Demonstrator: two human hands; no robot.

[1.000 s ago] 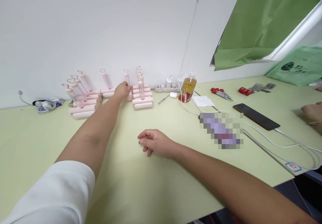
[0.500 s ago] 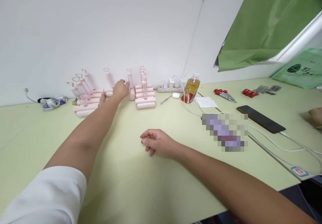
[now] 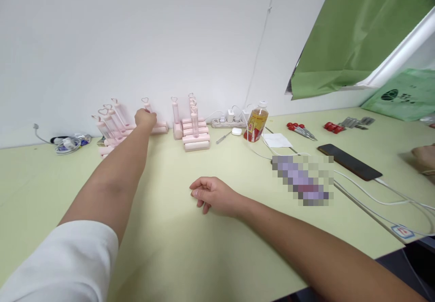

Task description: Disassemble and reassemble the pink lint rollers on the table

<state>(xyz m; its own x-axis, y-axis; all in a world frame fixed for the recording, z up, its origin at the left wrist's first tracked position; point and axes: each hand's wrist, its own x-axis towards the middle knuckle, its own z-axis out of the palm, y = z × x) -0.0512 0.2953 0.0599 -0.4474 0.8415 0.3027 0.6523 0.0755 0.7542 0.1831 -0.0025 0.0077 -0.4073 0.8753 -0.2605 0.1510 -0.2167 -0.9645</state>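
Observation:
Pink T-shaped rollers with clear upright handles and heart-shaped loops stand along the wall. My left hand is closed around the handle of one pink roller, whose loop sticks up above my fingers. Left of it stands a group of several pink rollers, partly hidden by my forearm. To its right are a single roller and a tight row of others. My right hand rests on the table with fingers loosely curled and apart, holding nothing.
Behind the table runs a wall. A power strip, small screwdriver, white case, drink bottle, black phone and cables lie rightward. Red-handled tools lie farther off. Another person's hand shows at the right edge.
My left hand has moved left, away from the single roller, and closed around the handle of the roller beside it. My right hand has stayed in place.

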